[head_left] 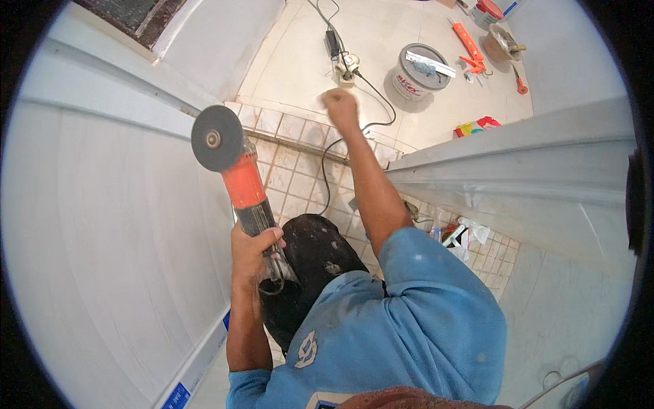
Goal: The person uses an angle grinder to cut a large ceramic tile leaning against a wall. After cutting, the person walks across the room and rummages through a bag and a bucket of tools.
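One grinder (243, 183), orange and black body, held upright-leaning at the person's left, in front of a white panel (122, 204); a dark round disc (225, 150) is fitted at its upper end, flat face toward the viewer. Left hand (255, 247): wrapped around the grinder's black rear grip, thumb across it. Right hand (339, 108): stretched forward, fingers apparently curled, blurred; whether anything is in it cannot be told. Just beyond the right hand, one pale socket block (346, 66) on the floor, with plugs in it and a black adapter (332, 43) beside it. One black cord (394, 114), leading from the block, curving past the right forearm and down over small square tiles (300, 185). To the right of the block, one bucket (413, 85) with a grey lid, a white strip (436, 65) lying across the top. Farther right: one orange caulking gun (469, 42), one brown bowl (496, 45), one red-lidded tub (486, 12). Nearer, by the wall, one red and yellow packet (477, 127). Clothing: blue shirt (436, 307), stained black trousers (317, 249).
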{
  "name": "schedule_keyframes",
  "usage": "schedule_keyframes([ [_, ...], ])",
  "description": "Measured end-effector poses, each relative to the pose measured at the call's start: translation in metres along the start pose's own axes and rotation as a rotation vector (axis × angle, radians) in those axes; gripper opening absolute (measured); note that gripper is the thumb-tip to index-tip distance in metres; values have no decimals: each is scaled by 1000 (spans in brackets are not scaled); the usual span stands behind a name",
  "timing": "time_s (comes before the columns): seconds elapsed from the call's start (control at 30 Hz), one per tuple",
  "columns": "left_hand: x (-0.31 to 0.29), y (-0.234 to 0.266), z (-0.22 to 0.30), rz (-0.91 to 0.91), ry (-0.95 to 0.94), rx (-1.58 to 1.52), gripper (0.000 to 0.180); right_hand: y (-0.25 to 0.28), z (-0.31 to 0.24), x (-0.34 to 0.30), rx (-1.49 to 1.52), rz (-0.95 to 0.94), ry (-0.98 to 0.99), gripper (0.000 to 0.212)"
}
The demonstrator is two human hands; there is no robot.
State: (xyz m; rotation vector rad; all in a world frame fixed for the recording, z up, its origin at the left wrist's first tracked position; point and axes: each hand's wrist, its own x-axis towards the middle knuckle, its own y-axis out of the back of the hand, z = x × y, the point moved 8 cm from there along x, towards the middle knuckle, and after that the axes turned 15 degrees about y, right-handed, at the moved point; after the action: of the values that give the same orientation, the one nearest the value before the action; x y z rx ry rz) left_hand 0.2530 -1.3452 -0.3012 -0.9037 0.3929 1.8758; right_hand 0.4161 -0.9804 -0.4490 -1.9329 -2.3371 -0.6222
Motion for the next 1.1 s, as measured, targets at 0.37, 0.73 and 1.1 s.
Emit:
schedule_keyframes([
  [0.37, 53, 23, -25, 75, 232, 32, 31, -3, 135, 123, -765, -217, -132, 59],
  [0.73, 80, 25, -13, 85, 210, -26, 26, 2, 104, 112, -763, -106, -181, 45],
  [1.1, 201, -32, 71, 194, -317, 335, 33, -134, -98, -41, 115, -582, -192, 72],
])
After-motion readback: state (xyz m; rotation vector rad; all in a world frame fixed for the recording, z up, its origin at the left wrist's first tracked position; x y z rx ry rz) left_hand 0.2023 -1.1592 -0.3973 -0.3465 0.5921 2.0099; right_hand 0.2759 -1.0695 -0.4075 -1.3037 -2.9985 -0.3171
